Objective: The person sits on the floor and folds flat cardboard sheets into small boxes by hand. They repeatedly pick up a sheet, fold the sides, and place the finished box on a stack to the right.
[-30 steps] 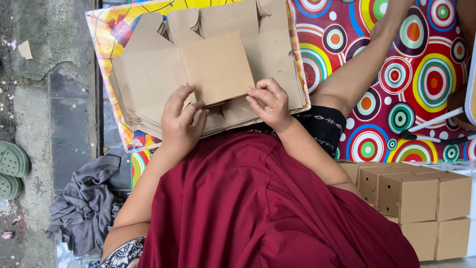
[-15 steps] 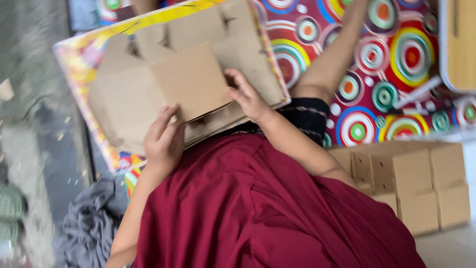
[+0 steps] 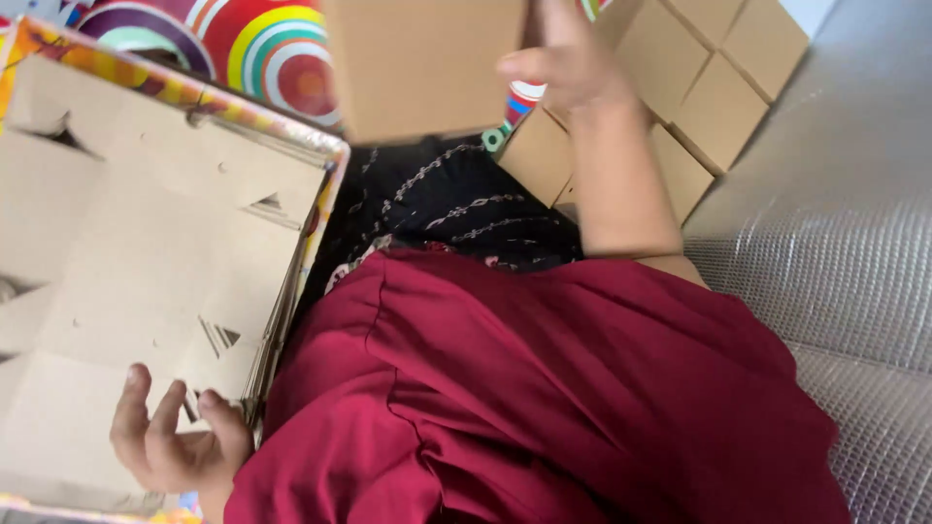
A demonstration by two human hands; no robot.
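Right hand grip: the right hand (image 3: pixel 568 68) is closed around the right edge of a folded cardboard box (image 3: pixel 427 63), thumb on the near face, other fingers hidden behind it; the box is held up at the far middle of the scene.
Left hand grip: the left hand (image 3: pixel 170 442) lies palm up with fingers loosely curled and spread, grasping nothing; its fingertips touch the near right edge of the stack of flat cardboard blanks (image 3: pixel 146 252).
Flat cardboard blanks: a pale brown pile at left, with small cut slots and triangular marks, its right edge showing many thin layers.
Under the pile: a colourful patterned sheet (image 3: pixel 243 49) with bright rings, showing at the far left and along the pile's border.
Finished boxes: a cluster of closed small brown boxes (image 3: pixel 709 87) at far right, just behind the right forearm.
Lap: a dark red garment (image 3: pixel 544 388) fills the near middle, with black patterned fabric (image 3: pixel 456 209) beyond it.
Right side: a silvery quilted surface (image 3: pixel 835 252).
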